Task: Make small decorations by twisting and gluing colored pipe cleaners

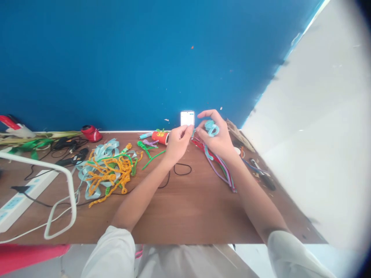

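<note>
Inside our right grip (pixel 219 139), bent fingers hold a fluffy blue curl (pixel 211 128). Next to it, our left grip (pixel 177 144) has thumb and finger pressed together on a small blue end (pixel 193 134); we can't tell if it joins the curl. Just past that grip is a lit phone (pixel 187 118). Left of it, a red cup (pixel 159 137) lies on the table (pixel 188 216).

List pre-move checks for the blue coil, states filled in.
1. Blue coil in right hand: ok.
2. Left hand gripping blue strand: cannot tell; fingertips are at it.
3. Phone screen lit: ok.
4. Phone text legible: cannot tell, too small.
5. Red cup upright: not ok, on its side.
6. Orange strands clear of blue ribbon: not ok, they overlap.
</note>
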A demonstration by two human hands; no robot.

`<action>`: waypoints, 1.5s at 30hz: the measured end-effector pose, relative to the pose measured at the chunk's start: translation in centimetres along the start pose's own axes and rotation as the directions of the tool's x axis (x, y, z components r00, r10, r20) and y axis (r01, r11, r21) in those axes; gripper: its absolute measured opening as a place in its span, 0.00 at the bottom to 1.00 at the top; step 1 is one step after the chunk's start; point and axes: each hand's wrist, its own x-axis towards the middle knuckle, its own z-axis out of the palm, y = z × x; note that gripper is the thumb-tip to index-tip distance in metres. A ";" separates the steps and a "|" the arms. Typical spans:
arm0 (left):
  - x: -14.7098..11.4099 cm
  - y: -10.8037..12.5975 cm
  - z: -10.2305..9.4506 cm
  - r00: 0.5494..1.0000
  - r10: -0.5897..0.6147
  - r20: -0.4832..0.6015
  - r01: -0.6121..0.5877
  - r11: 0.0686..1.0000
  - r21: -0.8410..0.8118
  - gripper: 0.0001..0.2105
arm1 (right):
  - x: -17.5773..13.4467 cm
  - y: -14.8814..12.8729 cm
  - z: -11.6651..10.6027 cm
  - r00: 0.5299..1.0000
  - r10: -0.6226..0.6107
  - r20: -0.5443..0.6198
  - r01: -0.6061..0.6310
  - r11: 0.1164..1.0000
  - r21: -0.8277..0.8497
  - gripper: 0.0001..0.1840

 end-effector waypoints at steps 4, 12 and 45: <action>0.3 0.1 0.2 0.881 -0.433 0.192 0.471 0.751 -0.463 0.17 | -0.1 1.2 -0.2 0.971 -0.196 0.139 0.235 0.892 -0.387 0.23; 0.3 0.0 0.0 0.912 -0.364 0.190 0.408 0.745 -0.529 0.16 | -0.1 2.0 -0.2 0.941 -0.325 0.089 0.327 0.816 -0.476 0.22; 0.9 0.3 -1.4 0.989 -0.092 0.119 0.110 0.981 -0.159 0.19 | -0.3 1.0 0.7 0.930 -0.363 -0.054 0.322 0.878 -0.353 0.15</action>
